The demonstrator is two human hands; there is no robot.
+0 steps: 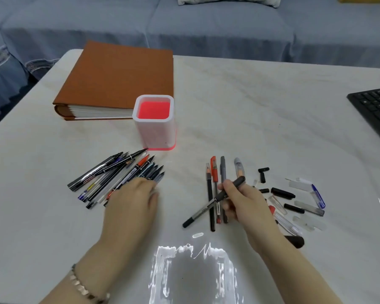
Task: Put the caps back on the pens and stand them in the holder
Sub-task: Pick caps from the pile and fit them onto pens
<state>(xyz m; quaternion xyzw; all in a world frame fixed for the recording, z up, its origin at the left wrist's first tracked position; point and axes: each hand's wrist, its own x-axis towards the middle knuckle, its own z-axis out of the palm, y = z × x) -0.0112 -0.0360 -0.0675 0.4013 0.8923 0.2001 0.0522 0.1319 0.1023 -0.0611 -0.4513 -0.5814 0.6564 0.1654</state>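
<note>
Brown album (119,73) behind holder (155,132); keyboard (375,106) far right; right hand (244,205) grips grey pen (203,212).

The holder (155,128) stands on the table (250,95) with the binder (119,77) just behind it to your left. The pen pile (116,174) lies before the holder under your left hand (130,202); loose caps (294,200) lie right of the pen (198,215) in your right hand (244,205), the keyboard (375,108) at the far right

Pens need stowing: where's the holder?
Head view: the holder stands left of centre, by the near right corner of the brown album, beyond the pen pile.
</note>
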